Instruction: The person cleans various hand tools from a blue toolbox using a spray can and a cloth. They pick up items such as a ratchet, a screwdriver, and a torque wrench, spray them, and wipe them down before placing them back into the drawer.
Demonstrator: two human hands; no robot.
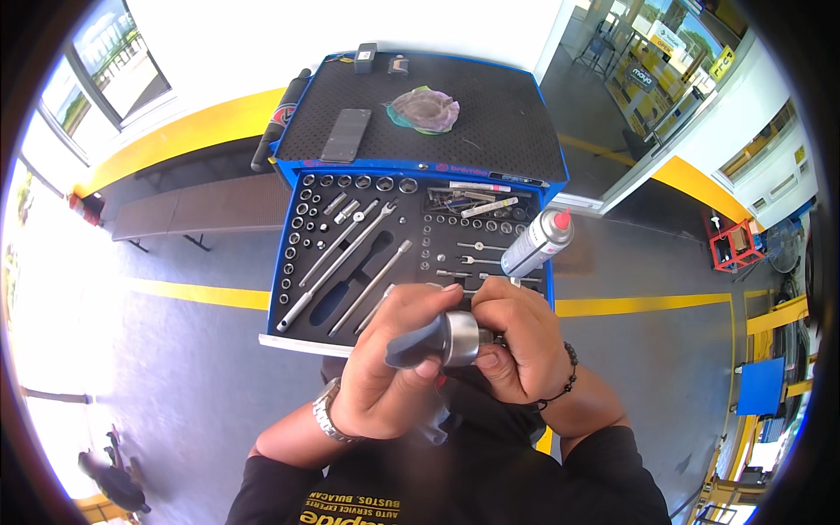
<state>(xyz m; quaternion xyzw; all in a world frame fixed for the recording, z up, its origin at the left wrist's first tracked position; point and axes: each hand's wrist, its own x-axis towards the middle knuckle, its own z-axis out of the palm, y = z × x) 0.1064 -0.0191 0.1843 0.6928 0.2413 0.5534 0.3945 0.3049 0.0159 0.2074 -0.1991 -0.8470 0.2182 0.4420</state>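
My left hand (pixel 378 372) is closed around a tool with a shiny silver metal collar (pixel 460 339) and a smooth dark grey end (pixel 416 343); its exact kind I cannot tell. From the other side, my right hand (pixel 522 341) grips the narrower end of the same tool, thumb and fingers bent round it. Both hands are above the front of an open tool drawer (pixel 302 330). Just beyond my right hand stands a spray can (pixel 538 243) with a red cap, tilted in this view. Sockets, a long ratchet (pixel 337 265) and an extension bar (pixel 372 287) lie in the drawer's dark foam.
The blue cabinet's black top (pixel 499 105) carries a phone-like dark slab (pixel 347 134), a crumpled cloth (pixel 424 111) and two small boxes. A bench (pixel 201 208) stands at left. A red rack (pixel 735 245) stands at right, near a doorway.
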